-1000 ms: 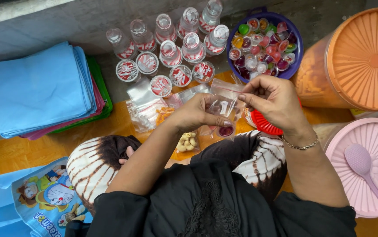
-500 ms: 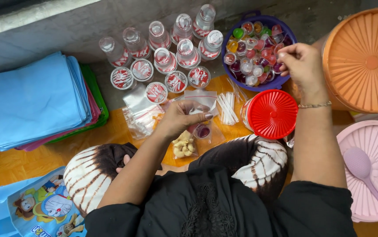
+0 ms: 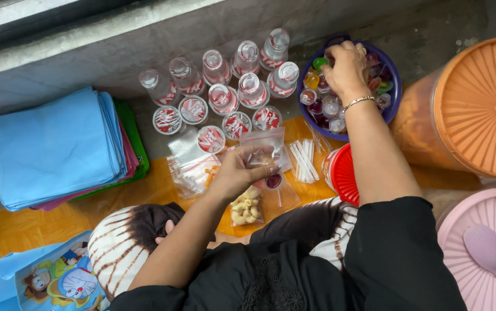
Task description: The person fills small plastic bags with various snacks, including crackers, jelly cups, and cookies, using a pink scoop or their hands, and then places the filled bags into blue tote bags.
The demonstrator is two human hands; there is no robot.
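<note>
My left hand (image 3: 241,170) pinches a small clear plastic bag (image 3: 266,154) by its top edge; a dark red jelly cup (image 3: 273,181) sits inside it. Just below it lies a small bag of pale snacks (image 3: 245,207). My right hand (image 3: 346,68) reaches into a purple bowl (image 3: 394,80) full of coloured jelly cups, fingers curled among them; whether it grips one is hidden. A bracelet circles that wrist.
Several small sealed water cups and bottles (image 3: 225,98) stand behind the bag. Folded blue cloths (image 3: 57,150) are stacked at the left. White sticks (image 3: 304,160), a red lid (image 3: 344,175), an orange lidded tub (image 3: 484,109) and a pink lid with a spoon (image 3: 484,247) are to the right.
My right hand left the bag and travelled up and right into the purple bowl. My left hand stayed with the bag, which now hangs from it alone.
</note>
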